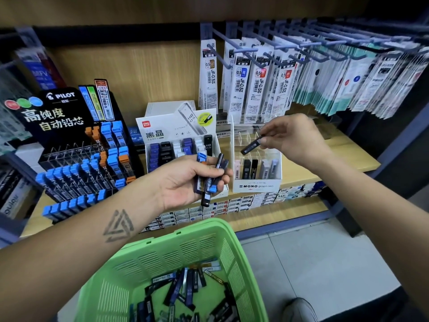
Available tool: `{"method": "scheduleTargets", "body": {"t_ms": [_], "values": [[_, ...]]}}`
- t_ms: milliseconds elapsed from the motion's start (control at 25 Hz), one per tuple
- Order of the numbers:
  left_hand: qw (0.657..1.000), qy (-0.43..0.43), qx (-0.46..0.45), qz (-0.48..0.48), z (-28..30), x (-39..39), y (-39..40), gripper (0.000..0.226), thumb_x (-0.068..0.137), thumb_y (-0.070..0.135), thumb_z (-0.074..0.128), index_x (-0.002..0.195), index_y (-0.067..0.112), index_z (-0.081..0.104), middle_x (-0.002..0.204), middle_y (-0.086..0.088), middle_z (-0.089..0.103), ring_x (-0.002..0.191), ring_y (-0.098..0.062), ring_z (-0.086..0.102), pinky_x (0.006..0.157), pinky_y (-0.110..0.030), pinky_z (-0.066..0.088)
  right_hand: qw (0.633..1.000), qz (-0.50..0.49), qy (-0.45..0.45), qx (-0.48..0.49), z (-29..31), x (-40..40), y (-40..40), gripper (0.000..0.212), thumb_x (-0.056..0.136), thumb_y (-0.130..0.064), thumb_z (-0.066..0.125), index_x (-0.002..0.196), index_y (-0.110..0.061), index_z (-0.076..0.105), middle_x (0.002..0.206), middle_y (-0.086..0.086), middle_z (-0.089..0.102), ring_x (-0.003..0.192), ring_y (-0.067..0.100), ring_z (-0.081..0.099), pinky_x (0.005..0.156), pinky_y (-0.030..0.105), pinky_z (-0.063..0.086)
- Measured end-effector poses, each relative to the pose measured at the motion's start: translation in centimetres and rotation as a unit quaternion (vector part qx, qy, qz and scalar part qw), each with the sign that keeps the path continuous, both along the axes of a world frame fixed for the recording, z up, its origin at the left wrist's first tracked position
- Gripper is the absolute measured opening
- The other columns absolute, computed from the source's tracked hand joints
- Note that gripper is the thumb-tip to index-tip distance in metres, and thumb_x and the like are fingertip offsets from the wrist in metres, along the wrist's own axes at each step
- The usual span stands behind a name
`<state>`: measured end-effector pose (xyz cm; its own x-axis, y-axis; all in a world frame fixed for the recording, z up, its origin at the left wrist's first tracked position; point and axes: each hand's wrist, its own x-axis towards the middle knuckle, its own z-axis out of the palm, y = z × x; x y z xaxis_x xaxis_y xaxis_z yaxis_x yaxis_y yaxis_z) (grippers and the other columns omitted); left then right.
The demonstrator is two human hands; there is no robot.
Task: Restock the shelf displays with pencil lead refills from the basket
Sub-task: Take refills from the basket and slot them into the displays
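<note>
Basket: my green slatted plastic basket point(185, 256) holds loose dark lead-refill cases point(185, 291).
Left hand point(185, 180): I grip a bundle of blue-capped and black cases point(210, 180).
Right hand point(290, 138): I pinch one black case point(251, 145) above the white MONO display box point(256, 185), which holds upright pink, black and grey cases.

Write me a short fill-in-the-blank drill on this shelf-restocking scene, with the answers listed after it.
1. The right hand pinches a single black lead case above the display box labelled ____.
2. The left hand grips a ____ of lead cases.
3. The basket holding the loose refills is coloured ____.
4. The black tiered display at the left carries the brand name ____.

Missing words: MONO; bundle; green; PILOT
</note>
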<state>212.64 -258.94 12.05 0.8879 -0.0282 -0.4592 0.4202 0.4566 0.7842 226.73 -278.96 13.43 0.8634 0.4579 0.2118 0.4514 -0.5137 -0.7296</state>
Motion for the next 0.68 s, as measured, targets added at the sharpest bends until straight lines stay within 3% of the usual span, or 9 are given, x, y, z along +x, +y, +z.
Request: {"method": "scheduleTargets", "body": {"t_ms": [200,400,520,680], "values": [[1.000,-0.001,-0.002,0.003,-0.2,0.4,0.3,0.025,0.087,-0.015,0.053,0.106,-0.005,0.064,0.087,-0.020,0.072,0.067,-0.020,0.069,0.058,-0.025,0.058,0.994,0.018,-0.053,-0.099,-0.5,-0.3,0.3,0.019,0.081,-0.011,0.081,0.098,-0.019,0.078,0.081,-0.006,0.072,0.081,0.006,0.070,0.067,-0.002,0.043],[1.000,-0.008,0.006,-0.003,-0.1,0.2,0.3,0.021,0.088,-0.016,0.052,0.100,-0.004,0.065,0.085,-0.019,0.072,0.067,-0.019,0.069,0.058,-0.024,0.058,0.975,0.047,-0.141,-0.164,-3.2,-1.3,1.0,0.012,0.086,-0.011,0.076,0.097,-0.016,0.079,0.091,0.002,0.076,0.083,0.016,0.069,0.085,0.029,0.056],[1.000,-0.011,0.002,0.001,0.0,-0.1,0.5,0.022,0.087,-0.016,0.053,0.101,-0.003,0.063,0.086,-0.020,0.072,0.067,-0.021,0.069,0.058,-0.025,0.058,0.970,0.055,-0.152,-0.183,-4.2,-1.5,1.2,0.012,0.087,-0.009,0.073,0.093,-0.018,0.079,0.090,0.000,0.075,0.076,0.015,0.065,0.081,0.030,0.056],[1.000,-0.011,0.002,0.001,0.1,-0.3,0.6,0.024,0.087,-0.016,0.053,0.105,-0.003,0.062,0.086,-0.020,0.072,0.067,-0.021,0.069,0.057,-0.025,0.058,0.961,0.071,-0.174,-0.205,-5.7,-1.7,1.6,0.013,0.087,-0.008,0.071,0.090,-0.018,0.078,0.090,-0.003,0.068,0.081,0.018,0.064,0.079,0.036,0.056]]}}
